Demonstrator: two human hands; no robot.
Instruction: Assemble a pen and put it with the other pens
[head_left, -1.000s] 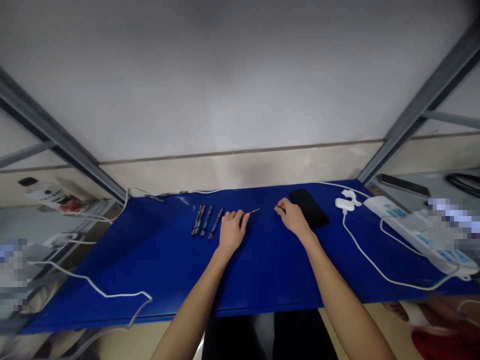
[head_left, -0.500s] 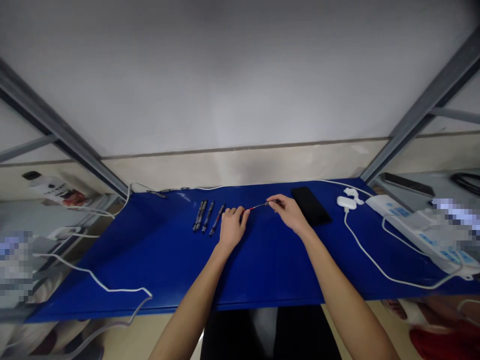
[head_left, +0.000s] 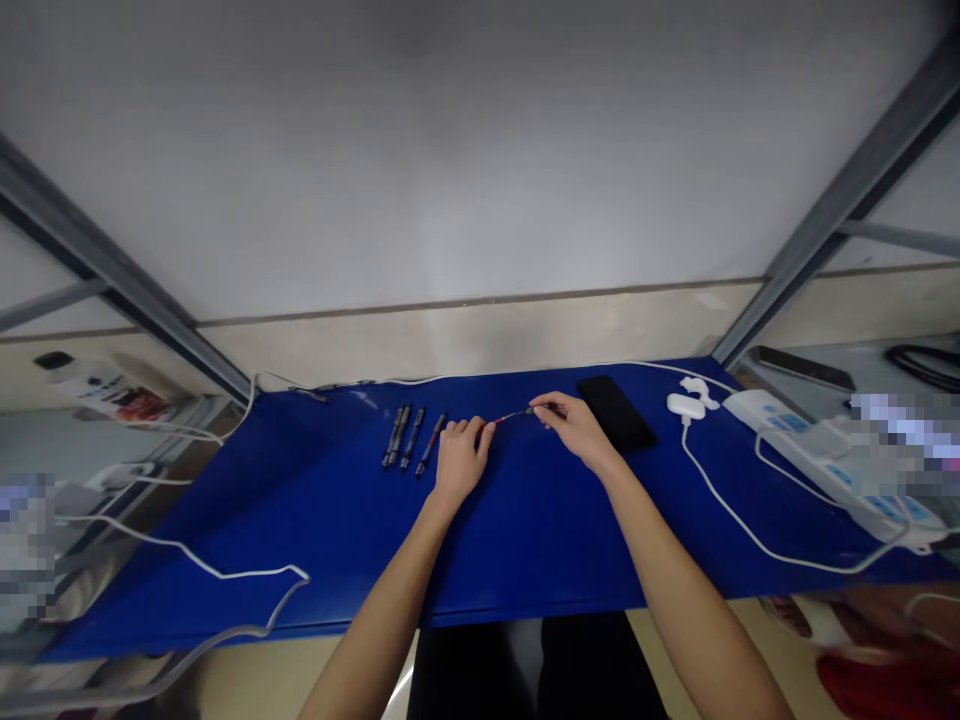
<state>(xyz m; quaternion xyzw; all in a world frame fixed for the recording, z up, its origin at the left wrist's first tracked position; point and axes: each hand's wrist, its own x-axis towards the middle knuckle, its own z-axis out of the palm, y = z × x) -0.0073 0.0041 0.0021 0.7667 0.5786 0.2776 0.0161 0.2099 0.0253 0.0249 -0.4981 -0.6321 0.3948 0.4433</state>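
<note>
My left hand (head_left: pixel 463 455) is closed on the red end of a thin pen refill (head_left: pixel 512 414) above the blue table mat (head_left: pixel 337 540). Across from it, my right hand (head_left: pixel 568 422) pinches a dark pen part (head_left: pixel 541 409) at the refill's other end. The refill spans the gap between both hands, slightly tilted. Just left of my left hand lies a dark pen with some red (head_left: pixel 430 445). Further left are several black pens (head_left: pixel 412 440), lying roughly parallel.
A black phone-like slab (head_left: pixel 616 413) lies right of my right hand. Beyond it are a white earphone case (head_left: pixel 685 406) on a cable and a white power strip (head_left: pixel 825 465). A bottle (head_left: pixel 105 388) and cables are at the left. Thin dark items (head_left: pixel 330 388) lie by the wall.
The view has shifted slightly. Both hands keep their grips, and the refill and dark pen part stay in nearly the same place between them.
</note>
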